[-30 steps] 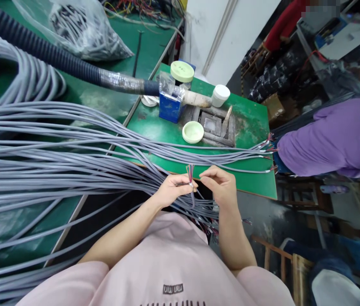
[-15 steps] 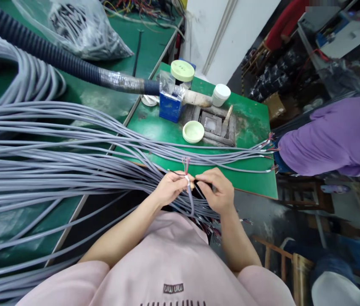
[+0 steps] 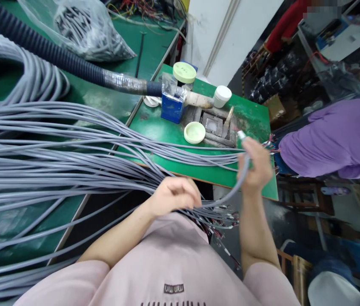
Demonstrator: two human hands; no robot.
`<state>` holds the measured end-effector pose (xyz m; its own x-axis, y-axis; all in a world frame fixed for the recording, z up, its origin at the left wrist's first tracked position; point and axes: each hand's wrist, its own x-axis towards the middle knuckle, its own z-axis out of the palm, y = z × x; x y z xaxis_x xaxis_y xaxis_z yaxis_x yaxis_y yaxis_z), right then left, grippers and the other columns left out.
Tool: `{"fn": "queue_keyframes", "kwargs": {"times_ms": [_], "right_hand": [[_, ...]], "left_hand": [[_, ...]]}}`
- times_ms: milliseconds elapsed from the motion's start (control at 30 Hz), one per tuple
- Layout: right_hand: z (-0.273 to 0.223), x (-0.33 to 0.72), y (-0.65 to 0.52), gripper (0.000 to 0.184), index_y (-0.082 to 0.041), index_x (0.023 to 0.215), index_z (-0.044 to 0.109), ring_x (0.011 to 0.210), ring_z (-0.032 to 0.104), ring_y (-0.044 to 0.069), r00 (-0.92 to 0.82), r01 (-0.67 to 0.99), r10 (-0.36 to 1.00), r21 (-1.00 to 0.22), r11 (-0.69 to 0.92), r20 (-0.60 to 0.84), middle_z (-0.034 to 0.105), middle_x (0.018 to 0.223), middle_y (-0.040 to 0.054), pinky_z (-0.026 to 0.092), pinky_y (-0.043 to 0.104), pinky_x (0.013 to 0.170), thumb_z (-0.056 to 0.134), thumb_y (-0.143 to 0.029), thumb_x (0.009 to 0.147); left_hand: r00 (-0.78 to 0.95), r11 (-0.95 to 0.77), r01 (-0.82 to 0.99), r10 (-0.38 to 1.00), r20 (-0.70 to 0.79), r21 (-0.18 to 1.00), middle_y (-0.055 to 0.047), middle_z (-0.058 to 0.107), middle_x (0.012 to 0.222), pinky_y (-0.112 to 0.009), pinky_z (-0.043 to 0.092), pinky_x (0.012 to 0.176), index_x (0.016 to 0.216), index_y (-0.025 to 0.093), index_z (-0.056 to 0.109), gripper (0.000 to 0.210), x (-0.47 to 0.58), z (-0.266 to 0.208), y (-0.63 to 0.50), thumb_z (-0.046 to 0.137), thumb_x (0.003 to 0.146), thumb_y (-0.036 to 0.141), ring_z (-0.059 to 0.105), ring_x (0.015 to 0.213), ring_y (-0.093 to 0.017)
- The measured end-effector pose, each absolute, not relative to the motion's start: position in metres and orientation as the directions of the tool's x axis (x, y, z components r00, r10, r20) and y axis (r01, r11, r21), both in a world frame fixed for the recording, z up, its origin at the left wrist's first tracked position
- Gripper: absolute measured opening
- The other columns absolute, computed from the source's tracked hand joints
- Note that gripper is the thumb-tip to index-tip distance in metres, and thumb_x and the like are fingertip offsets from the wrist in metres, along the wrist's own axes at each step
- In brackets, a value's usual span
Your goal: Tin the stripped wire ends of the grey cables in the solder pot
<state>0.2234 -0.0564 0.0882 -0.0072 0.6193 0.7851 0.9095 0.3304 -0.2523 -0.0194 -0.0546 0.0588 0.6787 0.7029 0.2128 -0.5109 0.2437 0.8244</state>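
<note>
Above the bench [image 3: 253, 118] at right, my right hand [image 3: 256, 165] grips a grey cable [image 3: 243, 175] below its tip, probably so wires [image 3: 236, 129] stay free. My left hand [image 3: 176, 196] half curls; its hold I cannot tell.

Left table [image 3: 150, 40]: bag [image 3: 110, 46] at the back, cable coil [image 3: 39, 70] left of it. Hose [image 3: 67, 66] passes over both, ending at a box [image 3: 171, 108] on the right table [image 3: 212, 177]. There, right of the box — sunken frame [image 3: 220, 140], dish [image 3: 194, 132] at its front-left, tub [image 3: 222, 96] behind. Cable run [image 3: 180, 156] crosses in front; second bunch [image 3: 213, 214] hangs off the near edge. Right hand [image 3: 255, 169] with held cable [image 3: 235, 191] — near the right end, left hand [image 3: 175, 195] at the near edge.
</note>
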Motion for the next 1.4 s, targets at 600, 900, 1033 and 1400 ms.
{"fn": "queue_keyframes", "kwargs": {"times_ms": [600, 900, 1033, 1400], "right_hand": [[0.098, 0.202, 0.025, 0.028, -0.024, 0.101, 0.068, 0.091, 0.067, 0.021, 0.047, 0.775, 0.766, -0.508, 0.377, 0.641, 0.072, 0.095, 0.0055, 0.053, 0.037, 0.084, 0.048, -0.042, 0.094], [0.079, 0.194, 0.04, 0.024, -0.025, 0.098, 0.069, 0.095, 0.064, 0.021, -0.092, 0.8, 0.803, -0.436, 0.411, 0.589, 0.073, 0.096, 0.0048, 0.05, 0.036, 0.087, 0.049, -0.039, 0.094], [0.077, 0.191, 0.043, 0.026, -0.024, 0.098, 0.069, 0.096, 0.063, 0.021, -0.119, 0.814, 0.814, -0.414, 0.408, 0.568, 0.073, 0.097, 0.0054, 0.048, 0.037, 0.089, 0.049, -0.039, 0.094], [0.071, 0.19, 0.046, 0.029, -0.024, 0.097, 0.069, 0.095, 0.063, 0.021, -0.154, 0.846, 0.837, -0.367, 0.386, 0.525, 0.074, 0.097, 0.005, 0.046, 0.039, 0.089, 0.047, -0.043, 0.095]], "left_hand": [[0.38, -0.73, 0.422, 0.68, 0.627, 0.537, -0.005, 0.074, 0.097, -0.045, 0.032, 0.105, 0.097, 0.023, 0.068, 0.017, -0.011, -0.018, -0.005, 0.056, 0.085, 0.022, 0.063, 0.099, -0.021], [0.415, -0.7, 0.412, 0.715, 0.563, 0.584, -0.004, 0.074, 0.097, -0.045, 0.036, 0.104, 0.096, 0.026, 0.07, 0.019, -0.008, -0.024, -0.009, 0.055, 0.084, 0.024, 0.064, 0.098, -0.02], [0.409, -0.698, 0.408, 0.716, 0.566, 0.588, -0.004, 0.074, 0.096, -0.044, 0.036, 0.104, 0.095, 0.026, 0.07, 0.019, -0.008, -0.023, -0.009, 0.055, 0.084, 0.024, 0.064, 0.097, -0.02], [0.429, -0.71, 0.43, 0.705, 0.566, 0.558, -0.004, 0.074, 0.097, -0.044, 0.037, 0.103, 0.096, 0.026, 0.07, 0.019, -0.009, -0.025, -0.009, 0.055, 0.084, 0.024, 0.065, 0.097, -0.02]]}}
